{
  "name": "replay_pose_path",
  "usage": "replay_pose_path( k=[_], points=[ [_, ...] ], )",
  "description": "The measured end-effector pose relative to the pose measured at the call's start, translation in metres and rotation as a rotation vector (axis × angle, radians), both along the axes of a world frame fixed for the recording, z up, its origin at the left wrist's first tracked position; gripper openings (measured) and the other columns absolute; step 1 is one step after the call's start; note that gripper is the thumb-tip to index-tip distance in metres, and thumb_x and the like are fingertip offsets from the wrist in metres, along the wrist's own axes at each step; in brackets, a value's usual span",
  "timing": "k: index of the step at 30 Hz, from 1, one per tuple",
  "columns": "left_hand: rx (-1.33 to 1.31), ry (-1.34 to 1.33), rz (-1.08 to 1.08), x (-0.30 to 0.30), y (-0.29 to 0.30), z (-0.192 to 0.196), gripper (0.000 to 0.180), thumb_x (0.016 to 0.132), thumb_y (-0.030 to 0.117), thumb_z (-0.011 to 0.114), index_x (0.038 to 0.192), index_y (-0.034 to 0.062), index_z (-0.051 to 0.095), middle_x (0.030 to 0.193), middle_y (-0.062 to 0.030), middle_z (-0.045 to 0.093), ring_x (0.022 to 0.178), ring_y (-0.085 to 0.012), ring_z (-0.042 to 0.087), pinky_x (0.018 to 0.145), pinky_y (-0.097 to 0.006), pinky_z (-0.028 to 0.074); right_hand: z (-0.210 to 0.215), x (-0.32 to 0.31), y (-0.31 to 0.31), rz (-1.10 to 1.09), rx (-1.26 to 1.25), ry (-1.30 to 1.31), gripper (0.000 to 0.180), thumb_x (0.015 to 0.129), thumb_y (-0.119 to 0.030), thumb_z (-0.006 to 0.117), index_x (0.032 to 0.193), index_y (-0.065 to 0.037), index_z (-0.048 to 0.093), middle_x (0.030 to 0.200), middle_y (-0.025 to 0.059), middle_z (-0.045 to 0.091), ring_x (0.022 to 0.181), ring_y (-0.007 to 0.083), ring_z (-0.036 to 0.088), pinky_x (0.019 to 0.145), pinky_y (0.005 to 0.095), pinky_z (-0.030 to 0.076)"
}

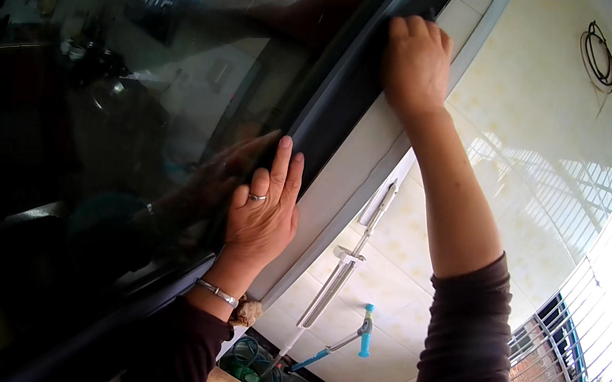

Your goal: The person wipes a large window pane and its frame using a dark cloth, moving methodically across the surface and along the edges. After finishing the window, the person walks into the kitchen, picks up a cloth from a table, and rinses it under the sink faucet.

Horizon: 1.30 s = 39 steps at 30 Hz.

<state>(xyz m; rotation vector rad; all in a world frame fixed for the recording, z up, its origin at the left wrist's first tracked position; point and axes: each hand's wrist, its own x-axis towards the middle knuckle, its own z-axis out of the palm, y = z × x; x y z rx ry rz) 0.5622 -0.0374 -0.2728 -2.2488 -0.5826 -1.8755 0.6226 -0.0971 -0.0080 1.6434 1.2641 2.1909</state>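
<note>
A large dark glass pane [140, 154] fills the left side, held in a dark frame [340, 91] that slants up to the right. My left hand [264, 220], with a ring and a bracelet, rests against the lower part of this frame at the glass edge. Two of its fingers stretch upward and the others are bent; it holds nothing. Higher up, my right hand [416, 67] is closed at the frame's outer side, knuckles up. A small dark tip shows beyond its fingers, but what they grip is hidden.
Pale tiled wall [530, 124] borders the frame. A white-poled mop [330, 285] and a blue-handled tool [336, 342] lean below, near a coiled green hose [243, 360]. A black cable coil [598, 58] hangs at upper right. Window bars [583, 338] stand at far right.
</note>
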Motion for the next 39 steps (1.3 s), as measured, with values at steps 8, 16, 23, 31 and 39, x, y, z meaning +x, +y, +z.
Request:
replay_pose_path(
  k=[8, 16, 23, 31, 39],
  points=[
    [-0.001, -0.035, -0.026, -0.003, 0.007, 0.002, 0.061, 0.078, 0.022, 0.062, 0.137, 0.0085, 0.053, 0.157, -0.0156, 0.032, 0.095, -0.0214, 0.049, 0.074, -0.033, 0.035, -0.001, -0.006, -0.011, 0.332, -0.030, -0.045, 0.036, 0.075, 0.002, 0.061, 0.109, -0.005, 0.060, 0.104, 0.0194, 0.059, 0.101, 0.0396, 0.053, 0.090, 0.0482, 0.042],
    [-0.058, -0.071, -0.147, -0.003, -0.001, 0.005, 0.069, 0.081, 0.020, 0.061, 0.146, 0.0069, 0.040, 0.155, -0.0145, 0.036, 0.097, -0.0233, 0.051, 0.076, -0.035, 0.038, 0.092, -0.006, 0.035, 0.414, 0.257, 0.131, 0.013, 0.086, -0.005, 0.053, 0.096, 0.000, 0.060, 0.101, 0.0224, 0.058, 0.099, 0.0446, 0.056, 0.084, 0.0517, 0.046],
    [-0.144, -0.281, -0.375, 0.000, -0.005, 0.006, 0.070, 0.083, 0.009, 0.056, 0.149, 0.0011, 0.032, 0.150, -0.0124, 0.044, 0.105, -0.0257, 0.052, 0.082, -0.037, 0.040, -0.075, -0.001, -0.007, 0.448, -0.229, 0.148, 0.032, 0.074, 0.002, 0.061, 0.105, -0.005, 0.062, 0.108, 0.0134, 0.057, 0.102, 0.0325, 0.054, 0.089, 0.0431, 0.043],
    [-0.153, -0.221, -0.307, -0.002, -0.006, 0.008, 0.067, 0.084, 0.009, 0.056, 0.147, 0.0033, 0.037, 0.149, -0.0087, 0.046, 0.106, -0.0240, 0.051, 0.083, -0.035, 0.038, -0.025, -0.009, 0.008, 0.378, -0.029, 0.076, 0.022, 0.074, 0.001, 0.058, 0.095, -0.004, 0.062, 0.101, 0.0162, 0.058, 0.098, 0.0357, 0.055, 0.086, 0.0440, 0.044],
    [-0.162, -0.250, -0.341, 0.001, -0.005, 0.006, 0.064, 0.083, 0.010, 0.056, 0.145, 0.0051, 0.041, 0.149, -0.0078, 0.045, 0.105, -0.0236, 0.050, 0.082, -0.036, 0.037, -0.076, -0.001, 0.005, 0.507, -0.214, 0.046, 0.036, 0.063, 0.007, 0.057, 0.097, -0.002, 0.062, 0.105, 0.0167, 0.057, 0.096, 0.0360, 0.054, 0.084, 0.0446, 0.044]
  ],
)
